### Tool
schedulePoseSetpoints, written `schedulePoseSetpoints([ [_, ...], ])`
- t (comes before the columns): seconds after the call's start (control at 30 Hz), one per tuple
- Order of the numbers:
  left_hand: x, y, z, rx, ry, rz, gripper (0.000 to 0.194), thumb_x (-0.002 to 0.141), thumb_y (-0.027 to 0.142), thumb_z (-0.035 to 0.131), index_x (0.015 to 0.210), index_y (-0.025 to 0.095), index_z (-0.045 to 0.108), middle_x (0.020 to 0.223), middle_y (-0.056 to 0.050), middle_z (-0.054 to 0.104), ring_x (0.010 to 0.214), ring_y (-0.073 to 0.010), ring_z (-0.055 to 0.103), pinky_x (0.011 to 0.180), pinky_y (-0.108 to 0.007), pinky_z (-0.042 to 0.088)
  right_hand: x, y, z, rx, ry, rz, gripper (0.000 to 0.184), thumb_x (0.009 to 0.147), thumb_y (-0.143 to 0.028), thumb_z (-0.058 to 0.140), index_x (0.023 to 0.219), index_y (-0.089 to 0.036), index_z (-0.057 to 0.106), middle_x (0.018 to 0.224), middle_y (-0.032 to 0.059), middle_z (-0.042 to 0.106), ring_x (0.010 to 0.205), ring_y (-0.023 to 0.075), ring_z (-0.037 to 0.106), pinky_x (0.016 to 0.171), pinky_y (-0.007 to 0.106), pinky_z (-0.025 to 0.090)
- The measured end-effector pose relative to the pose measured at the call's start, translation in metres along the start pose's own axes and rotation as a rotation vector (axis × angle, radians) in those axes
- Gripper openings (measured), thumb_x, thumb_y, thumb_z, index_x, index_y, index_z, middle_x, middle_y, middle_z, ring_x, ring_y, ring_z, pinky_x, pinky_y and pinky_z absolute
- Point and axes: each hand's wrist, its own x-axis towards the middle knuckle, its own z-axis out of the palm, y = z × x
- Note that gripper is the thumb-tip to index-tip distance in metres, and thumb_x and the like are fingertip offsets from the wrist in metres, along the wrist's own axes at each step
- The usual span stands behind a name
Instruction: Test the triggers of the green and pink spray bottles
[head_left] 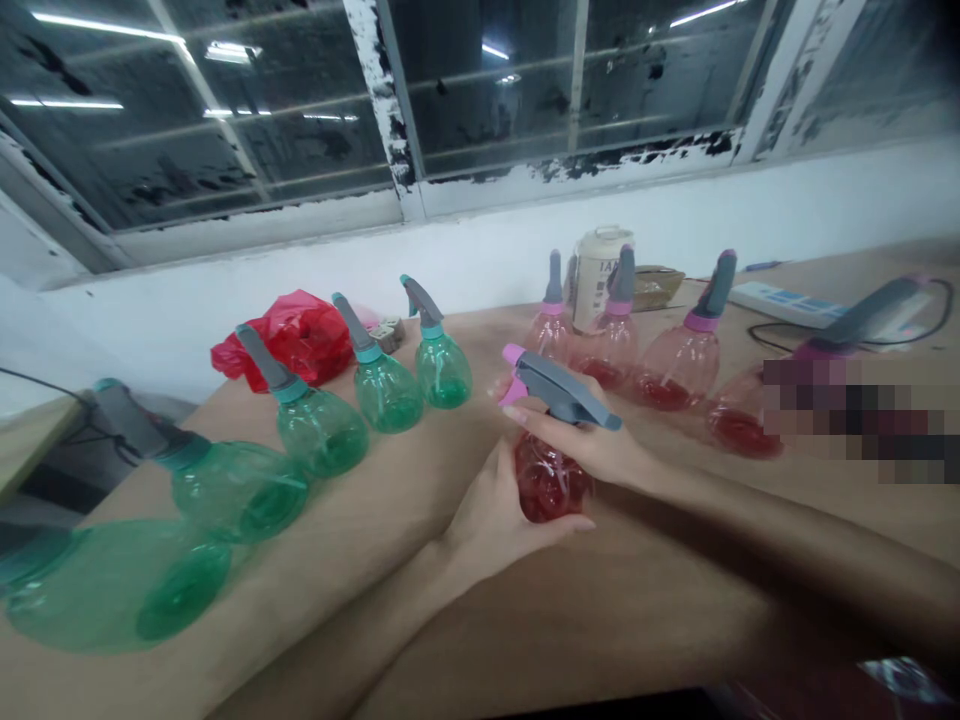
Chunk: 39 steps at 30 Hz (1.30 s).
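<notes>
Dim, cool light in a soft picture
White streaks (112, 27) glare in dark window panes (480, 110) beyond the left hand (484, 510); shadow darkens the tabletop (570, 620) right of the right hand (589, 445), under its forearm (757, 515); the green bottle (112, 585) farthest left of the left hand stretches edgeward, and pixelated squares (862, 425) blot a patch beyond that forearm

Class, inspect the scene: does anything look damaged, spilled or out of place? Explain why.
The window frame looks damaged: its white coating is patchy, with dark areas. No spill shows around the spray bottles.
</notes>
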Motion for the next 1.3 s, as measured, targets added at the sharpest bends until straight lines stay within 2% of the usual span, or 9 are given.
schedulePoseSetpoints([
  [0.17, -0.001, -0.002, 0.002, 0.027, 0.024, 0.009, 0.088, 0.063, 0.046, 0.079, 0.133, 0.020, 0.030, 0.131, -0.013, 0.049, 0.124, -0.0320, 0.047, 0.103, -0.051, 0.040, 0.002, -0.004, 0.000, -0.049, -0.010, 0.041, 0.014, 0.082, -0.038, 0.061, 0.088, -0.025, 0.062, 0.074, -0.0021, 0.066, 0.065, 0.0157, 0.063, 0.064, 0.031, 0.053],
  [0.27, -0.001, -0.002, 0.002, 0.019, 0.016, 0.004, 0.087, 0.064, 0.047, 0.078, 0.131, 0.020, 0.031, 0.131, -0.014, 0.049, 0.124, -0.0316, 0.047, 0.102, -0.051, 0.041, 0.003, -0.005, 0.000, -0.081, 0.012, 0.058, 0.015, 0.081, -0.040, 0.061, 0.080, -0.025, 0.062, 0.068, -0.0030, 0.063, 0.062, 0.0151, 0.061, 0.060, 0.030, 0.051],
  [0.4, -0.002, -0.001, 0.003, 0.026, 0.009, -0.019, 0.085, 0.063, 0.048, 0.078, 0.130, 0.019, 0.032, 0.129, -0.014, 0.052, 0.120, -0.0331, 0.051, 0.098, -0.053, 0.043, 0.003, -0.004, 0.000, -0.060, 0.020, 0.081, 0.016, 0.081, -0.040, 0.061, 0.078, -0.024, 0.061, 0.067, -0.0032, 0.063, 0.064, 0.0153, 0.062, 0.063, 0.031, 0.051],
  [0.57, -0.001, -0.002, 0.001, 0.007, -0.004, -0.030, 0.085, 0.064, 0.046, 0.078, 0.130, 0.018, 0.032, 0.132, -0.015, 0.050, 0.123, -0.0322, 0.048, 0.101, -0.050, 0.042, 0.001, -0.001, -0.001, 0.114, -0.016, 0.082, 0.022, 0.078, -0.039, 0.066, 0.094, -0.024, 0.062, 0.090, -0.0006, 0.069, 0.084, 0.0174, 0.066, 0.079, 0.034, 0.052],
  [0.7, 0.000, -0.001, 0.000, -0.006, -0.004, -0.018, 0.084, 0.064, 0.045, 0.078, 0.131, 0.020, 0.033, 0.132, -0.014, 0.050, 0.123, -0.0318, 0.048, 0.102, -0.050, 0.041, 0.001, -0.002, -0.001, 0.102, -0.017, 0.079, 0.021, 0.078, -0.041, 0.066, 0.090, -0.024, 0.065, 0.101, 0.0015, 0.069, 0.092, 0.0189, 0.066, 0.085, 0.036, 0.051],
  [0.87, 0.000, -0.001, 0.000, 0.008, 0.002, -0.001, 0.089, 0.063, 0.048, 0.078, 0.133, 0.019, 0.031, 0.130, -0.015, 0.050, 0.121, -0.0327, 0.049, 0.101, -0.052, 0.041, 0.001, -0.004, -0.002, -0.015, -0.002, 0.063, 0.031, 0.076, -0.045, 0.067, 0.099, -0.025, 0.065, 0.091, 0.0006, 0.069, 0.084, 0.0196, 0.065, 0.078, 0.035, 0.052],
  [1.0, 0.001, -0.003, -0.004, 0.012, -0.027, -0.022, 0.087, 0.065, 0.050, 0.076, 0.133, 0.021, 0.032, 0.130, -0.013, 0.052, 0.120, -0.0321, 0.051, 0.098, -0.051, 0.044, -0.007, -0.004, -0.017, -0.158, -0.111, 0.052, 0.044, 0.074, -0.046, 0.069, 0.111, -0.024, 0.061, 0.097, 0.0035, 0.068, 0.087, 0.0226, 0.064, 0.078, 0.039, 0.052],
  [1.13, 0.003, -0.006, -0.009, 0.043, -0.014, -0.061, 0.090, 0.065, 0.053, 0.075, 0.136, 0.022, 0.029, 0.133, -0.013, 0.051, 0.121, -0.0324, 0.050, 0.098, -0.051, 0.043, -0.016, -0.001, -0.039, -0.285, -0.286, 0.016, 0.037, 0.079, -0.044, 0.065, 0.110, -0.023, 0.062, 0.107, 0.0055, 0.067, 0.100, 0.0261, 0.062, 0.089, 0.045, 0.049],
  [1.3, 0.004, -0.015, -0.011, 0.046, -0.016, -0.072, 0.090, 0.069, 0.056, 0.070, 0.138, 0.021, 0.027, 0.138, -0.014, 0.047, 0.125, -0.0319, 0.047, 0.101, -0.050, 0.041, -0.008, 0.001, -0.048, -0.212, -0.405, 0.063, 0.034, 0.079, -0.043, 0.065, 0.107, -0.022, 0.063, 0.109, 0.0049, 0.068, 0.102, 0.0250, 0.063, 0.093, 0.046, 0.047],
])
